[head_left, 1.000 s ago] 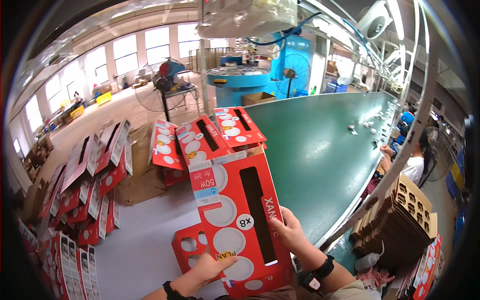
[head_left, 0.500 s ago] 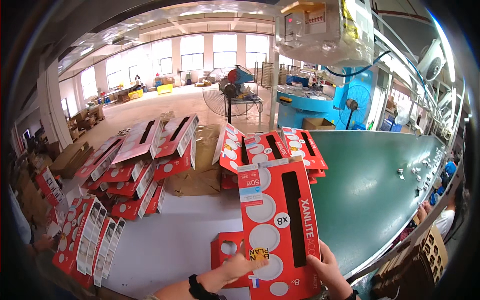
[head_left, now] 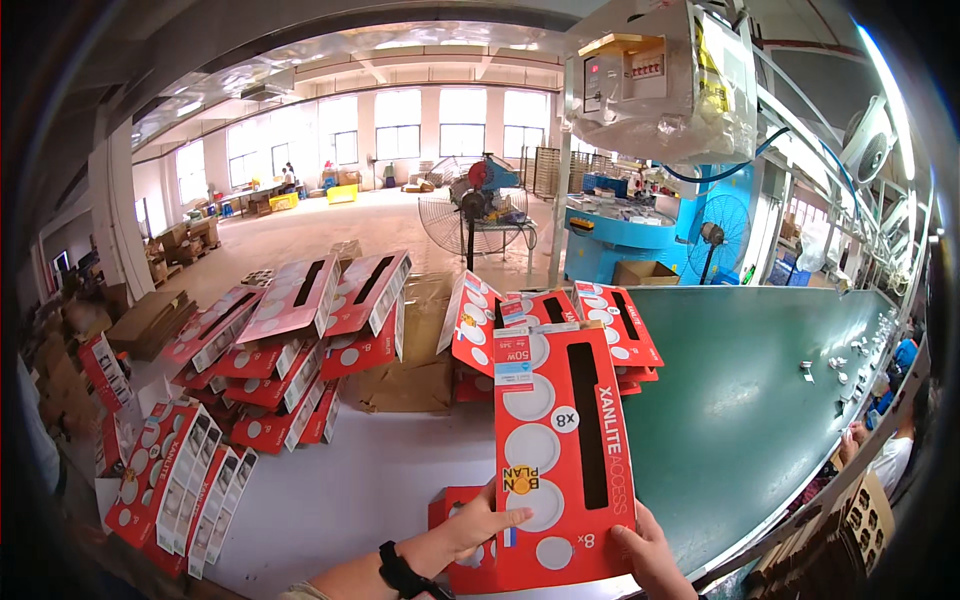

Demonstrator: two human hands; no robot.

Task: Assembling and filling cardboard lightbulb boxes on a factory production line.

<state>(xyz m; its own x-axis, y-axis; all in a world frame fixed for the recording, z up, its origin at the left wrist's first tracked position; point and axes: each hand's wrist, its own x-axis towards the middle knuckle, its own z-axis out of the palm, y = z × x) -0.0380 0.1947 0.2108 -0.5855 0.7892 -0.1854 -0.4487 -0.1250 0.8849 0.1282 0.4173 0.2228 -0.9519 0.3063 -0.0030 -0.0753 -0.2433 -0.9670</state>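
Note:
A red printed cardboard box [head_left: 560,420] with white discs and a long dark slot is held between my two hands, tilted up before me. My left hand [head_left: 480,525] grips its lower left side, thumb on the front. At the lower right edge, my right hand [head_left: 650,550] grips it, thumb on the front and fingers behind, mostly hidden. Another red box [head_left: 450,505] lies partly hidden beneath it on the white table [head_left: 330,510]. Just beyond the held box, several similar red boxes [head_left: 620,325] are stacked.
To the left are piles of red boxes [head_left: 300,300] and a leaning row of boxes [head_left: 165,475]. Brown cardboard [head_left: 405,385] lies between the stacks. A green belt [head_left: 720,400] runs on the right, with small white parts [head_left: 840,375] along its far side and a person [head_left: 890,460] beside it.
The held box has tilted a little and sits more upright, still in both hands. The view has shifted slightly, so the surroundings appear lower.

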